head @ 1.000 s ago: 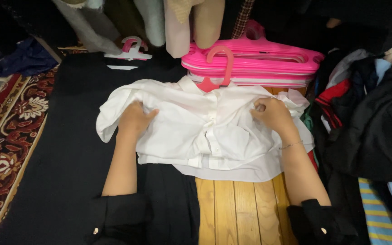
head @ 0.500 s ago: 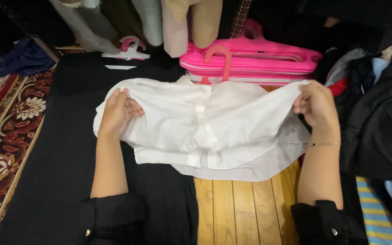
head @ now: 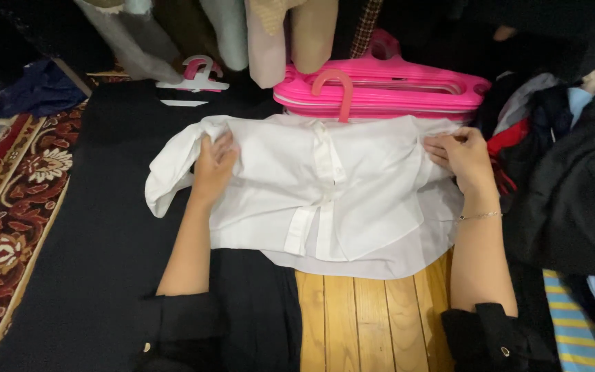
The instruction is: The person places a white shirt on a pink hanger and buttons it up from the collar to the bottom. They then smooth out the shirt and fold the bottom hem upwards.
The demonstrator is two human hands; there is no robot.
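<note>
Hands grip white shirt [head: 325, 193] edges: left hand [head: 211, 169] clamped left, right hand [head: 459, 158] right; hangers [head: 380, 89] touching top.

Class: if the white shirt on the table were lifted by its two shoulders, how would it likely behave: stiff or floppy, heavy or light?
The white shirt would probably hang floppy: it already creases and bunches under the left hand and right hand. It looks thin, so likely light. Its loose sleeve end and hem would likely drape and swing.
</note>
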